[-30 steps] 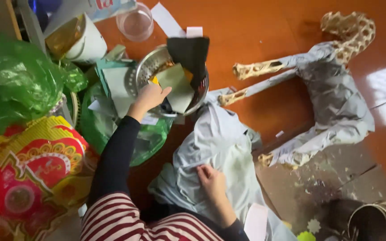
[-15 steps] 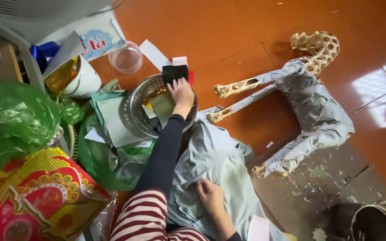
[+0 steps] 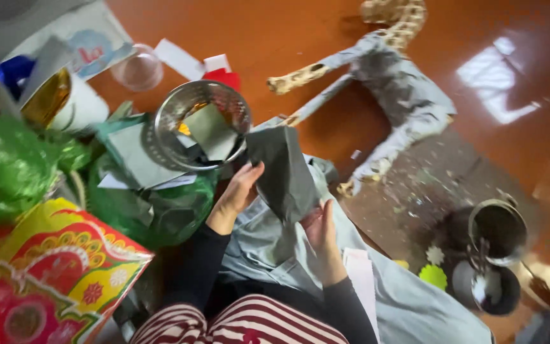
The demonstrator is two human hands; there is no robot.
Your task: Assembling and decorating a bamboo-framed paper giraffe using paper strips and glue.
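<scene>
Grey paper pieces (image 3: 211, 130) in metal bowl (image 3: 167, 118)

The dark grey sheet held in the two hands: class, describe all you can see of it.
The dark grey sheet looks like thin, matte paper, creased and partly folded into a long, bent shape. It is held up between the left hand at its left edge and the right hand at its lower end, above pale grey-blue cloth, beside the metal bowl.

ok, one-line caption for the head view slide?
Both hands, left and right, hold a dark grey paper sheet beside a round metal bowl on an orange floor.
</scene>
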